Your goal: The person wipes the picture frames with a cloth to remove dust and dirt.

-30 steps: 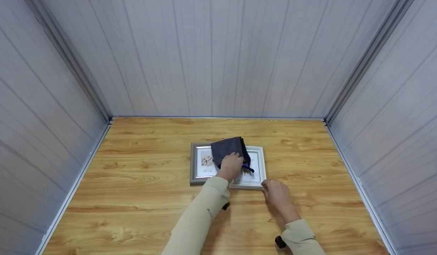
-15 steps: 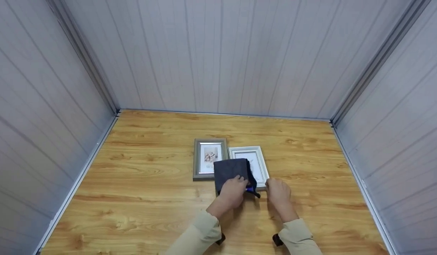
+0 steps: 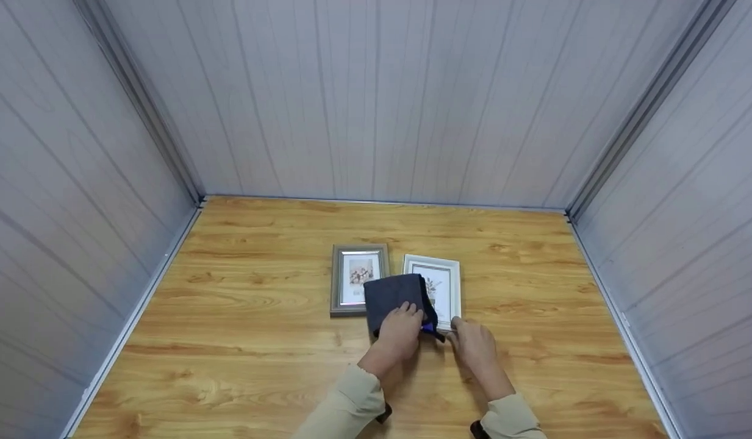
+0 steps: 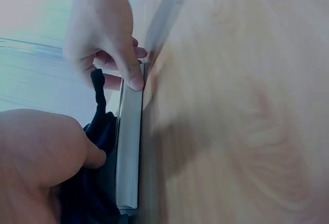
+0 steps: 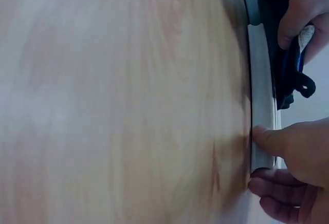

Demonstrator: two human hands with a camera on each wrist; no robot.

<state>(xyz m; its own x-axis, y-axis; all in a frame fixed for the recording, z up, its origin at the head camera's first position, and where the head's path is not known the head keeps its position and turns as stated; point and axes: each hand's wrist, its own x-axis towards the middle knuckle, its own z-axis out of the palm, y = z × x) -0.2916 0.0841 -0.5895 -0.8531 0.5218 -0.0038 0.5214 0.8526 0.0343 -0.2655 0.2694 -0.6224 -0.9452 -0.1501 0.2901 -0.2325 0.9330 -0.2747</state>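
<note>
My left hand (image 3: pixel 402 329) holds a folded dark grey cloth (image 3: pixel 391 296) with a small loop and a bit of blue at its edge. The cloth lies over the lower left of a white picture frame (image 3: pixel 455 286) with a plant print. It also covers the lower right corner of a grey-brown picture frame (image 3: pixel 337 280) beside it. At the white frame's near right corner is my right hand (image 3: pixel 476 347). In the right wrist view its thumb (image 5: pixel 267 139) presses the frame's side, other fingers curled below the corner. The cloth and left hand hide part of both frames.
Both frames lie on a wood-grain table (image 3: pixel 260 353). Pale panelled walls (image 3: pixel 376 103) enclose it at the back and on both sides. A dark object (image 3: pixel 478 429) shows at the right cuff.
My left hand has drawn the cloth toward me, down from the frames' middle. The white frame has turned slightly, and a gap shows between the frames at the top. The right hand stays at its corner.
</note>
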